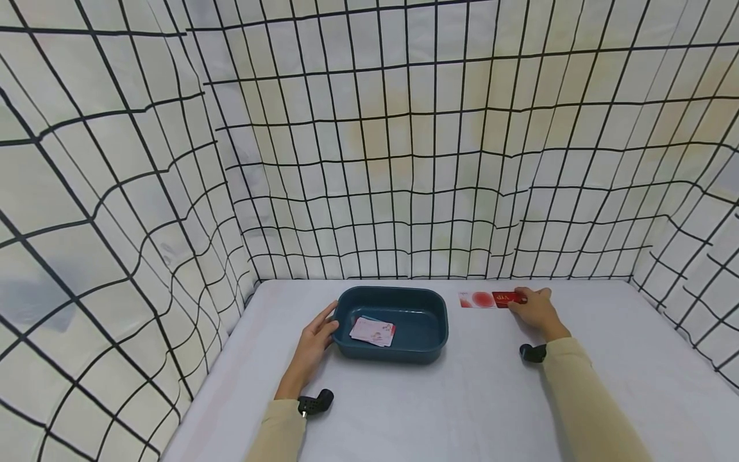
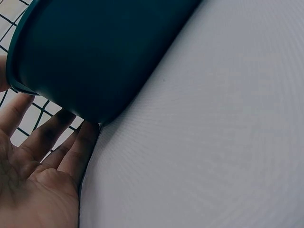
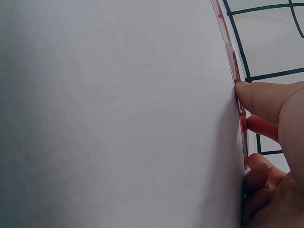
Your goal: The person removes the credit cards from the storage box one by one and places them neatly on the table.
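A dark teal plastic basin (image 1: 418, 324) stands on the white table, a small pile of pink-and-white cards (image 1: 373, 331) in its left part. My left hand (image 1: 314, 337) lies along the basin's left end. In the left wrist view its fingers (image 2: 76, 156) reach fairly straight to the outer wall, with the thumb up near the rim. On the right, my right hand (image 1: 537, 311) holds a red card marked VIP (image 1: 503, 299) by its right part, thumb and fingertips at the card, low at the table. A pale card with a red round print (image 1: 478, 299) lies left of it.
The white tabletop (image 1: 427, 410) spreads in front of the basin and between the hands. Black netting over white sheeting (image 1: 369, 173) walls the table at the back and sides. A small black device (image 1: 316, 402) is strapped to each wrist.
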The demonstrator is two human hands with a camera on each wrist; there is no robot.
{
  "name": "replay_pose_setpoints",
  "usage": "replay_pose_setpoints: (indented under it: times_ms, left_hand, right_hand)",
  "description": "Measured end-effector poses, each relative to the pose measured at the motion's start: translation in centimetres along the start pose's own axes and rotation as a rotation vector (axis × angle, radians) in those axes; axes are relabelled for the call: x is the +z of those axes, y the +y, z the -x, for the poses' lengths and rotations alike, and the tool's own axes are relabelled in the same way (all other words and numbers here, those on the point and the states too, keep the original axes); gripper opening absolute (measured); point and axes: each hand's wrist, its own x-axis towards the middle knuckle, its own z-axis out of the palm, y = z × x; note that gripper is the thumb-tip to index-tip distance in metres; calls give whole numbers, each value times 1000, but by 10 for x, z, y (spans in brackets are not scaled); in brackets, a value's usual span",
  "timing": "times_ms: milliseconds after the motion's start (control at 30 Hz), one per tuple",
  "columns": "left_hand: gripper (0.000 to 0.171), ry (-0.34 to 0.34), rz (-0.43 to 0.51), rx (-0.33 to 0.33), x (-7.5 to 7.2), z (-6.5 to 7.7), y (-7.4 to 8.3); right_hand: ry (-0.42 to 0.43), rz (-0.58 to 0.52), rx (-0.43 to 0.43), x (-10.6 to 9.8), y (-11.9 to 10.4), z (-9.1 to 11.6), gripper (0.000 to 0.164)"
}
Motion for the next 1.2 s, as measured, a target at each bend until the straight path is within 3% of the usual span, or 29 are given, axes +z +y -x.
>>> replay_pose_setpoints:
  times_ms: [267,733,967,1200]
  left_hand:
    - [48,-6,-1,4,0,0,0]
    - [47,-4,4,-3,0,-1,0]
    - [47,2,-5,-1,0,-1,-2]
    - [46,2,-1,-4,1,-2,-2]
  right_hand:
    - [-2,-2,9,-1,-1,0,64]
    - [28,-126,-30,-4,5,10,66]
    - [90,-233,-149,-8,-6,25,66]
    - [77,-331,-297,-7,-41,45,63]
